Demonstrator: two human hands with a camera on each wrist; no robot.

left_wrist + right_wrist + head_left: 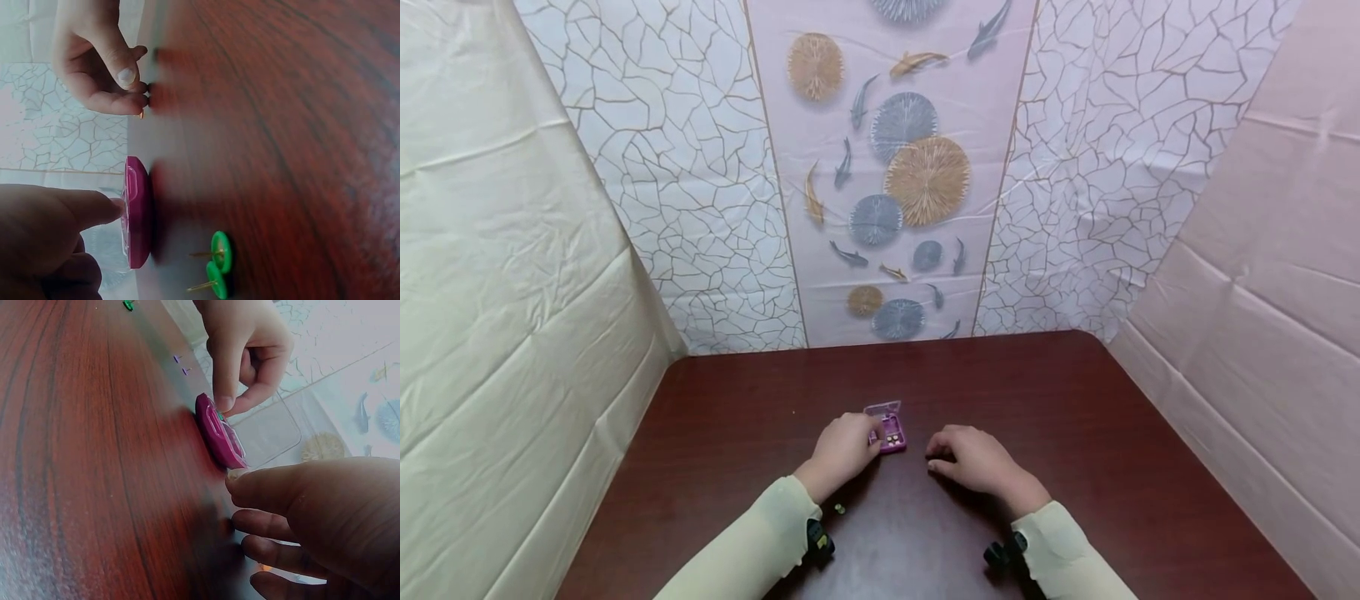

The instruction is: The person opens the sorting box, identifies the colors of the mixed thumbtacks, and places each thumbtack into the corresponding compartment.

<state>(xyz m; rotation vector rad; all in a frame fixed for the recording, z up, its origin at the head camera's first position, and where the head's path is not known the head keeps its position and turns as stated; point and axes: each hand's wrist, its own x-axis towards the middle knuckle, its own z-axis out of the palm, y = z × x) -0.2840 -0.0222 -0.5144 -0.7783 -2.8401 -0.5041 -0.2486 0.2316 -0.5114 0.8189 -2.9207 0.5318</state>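
Note:
My left hand is over a small purple case, its thumb and forefinger brought together inside. A bit of green, seemingly a thumbtack, shows at those fingertips in the right wrist view. The clear lid stands raised; small pale pieces lie in one compartment. To the case's right, my right hand hovers low with loosely bent fingers, the thumb apart from them. A tiny gold point shows by its fingertips in the left wrist view; what it belongs to is unclear.
Two green thumbtacks lie points-up on the dark wooden table, near my left wrist. Small purple thumbtacks sit beyond the case in the right wrist view. Patterned cloth hangs behind the table, plain cloth at both sides.

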